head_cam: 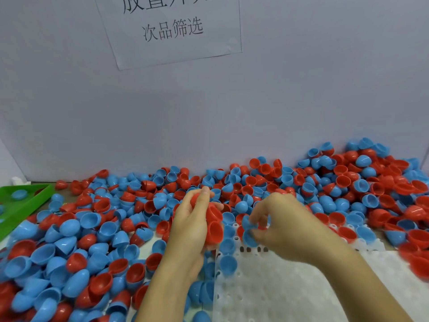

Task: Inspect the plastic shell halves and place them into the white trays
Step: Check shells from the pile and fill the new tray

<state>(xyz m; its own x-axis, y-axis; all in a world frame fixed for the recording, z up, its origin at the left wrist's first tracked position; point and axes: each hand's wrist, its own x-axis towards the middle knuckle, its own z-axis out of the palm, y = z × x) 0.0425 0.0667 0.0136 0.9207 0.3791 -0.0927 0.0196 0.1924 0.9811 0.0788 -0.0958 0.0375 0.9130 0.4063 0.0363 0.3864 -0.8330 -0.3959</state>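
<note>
Two hands we see: left hand (195, 219) grips stacked red shell halves (213, 225), right hand (276, 225) pinches blue shell halves (249, 231) above white tray (278, 289).

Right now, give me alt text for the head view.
Left hand grips stacked red shell halves while right hand pinches blue shell halves above a white tray, amid a red-and-blue shell pile.

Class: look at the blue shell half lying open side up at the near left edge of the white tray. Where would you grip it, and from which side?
Grip the blue shell half by its rim, coming from above: its hollow faces up, so a thumb can probably go inside and a finger outside. The white tray lies to its right and other shells crowd its left, so a sideways approach looks cramped.
</note>
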